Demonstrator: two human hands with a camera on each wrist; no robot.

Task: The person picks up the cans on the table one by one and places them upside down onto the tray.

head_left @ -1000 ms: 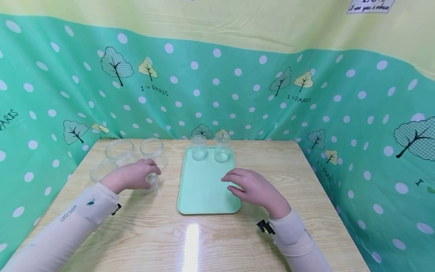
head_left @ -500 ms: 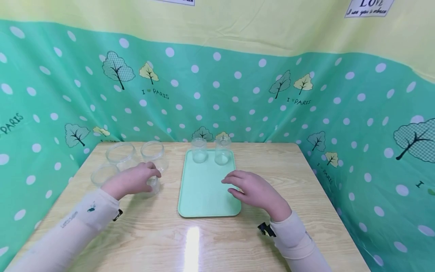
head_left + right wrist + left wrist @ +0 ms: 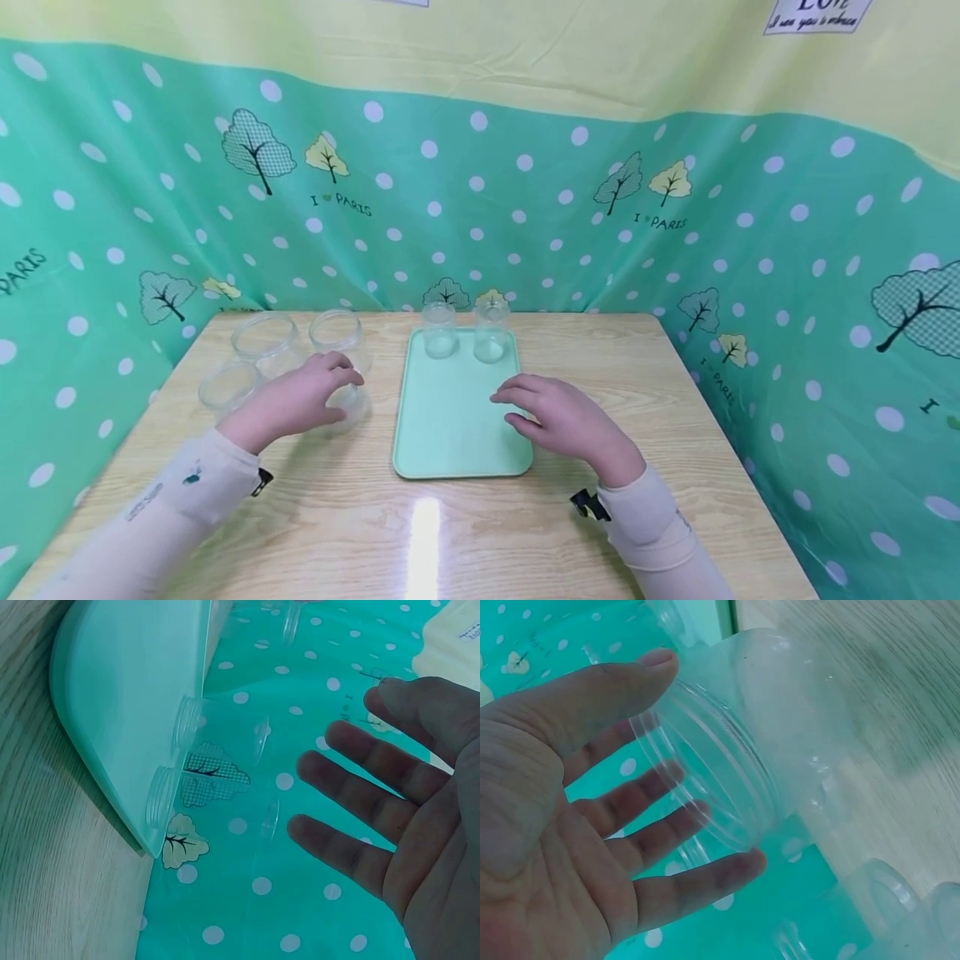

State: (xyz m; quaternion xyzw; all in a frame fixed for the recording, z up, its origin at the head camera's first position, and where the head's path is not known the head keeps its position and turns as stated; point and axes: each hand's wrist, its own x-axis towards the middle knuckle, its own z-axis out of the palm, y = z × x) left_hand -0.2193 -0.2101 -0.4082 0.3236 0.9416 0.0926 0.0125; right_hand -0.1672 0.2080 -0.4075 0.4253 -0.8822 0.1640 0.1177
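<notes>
In the head view my left hand point(image 3: 300, 396) reaches around a clear plastic jar point(image 3: 354, 410) at the left of the table. The left wrist view shows the thumb at the ribbed rim of this jar point(image 3: 780, 712) and the fingers spread along its other side, partly seen through the wall. My right hand point(image 3: 558, 417) hovers over the right edge of a pale green tray point(image 3: 457, 433), fingers loosely bent and holding nothing. At the tray's back stand two smaller clear jars point(image 3: 440, 333) point(image 3: 491, 335); in the right wrist view their ribbed ends face the tray.
Wider clear jars point(image 3: 264, 335) point(image 3: 336, 330) point(image 3: 227, 387) stand close together behind and beside my left hand. A green dotted curtain point(image 3: 480, 200) hangs along the back and sides of the wooden table point(image 3: 315, 533).
My left hand and the jar at its fingers have shifted slightly to the right. The right hand stays almost in place. The head view has tilted a little.
</notes>
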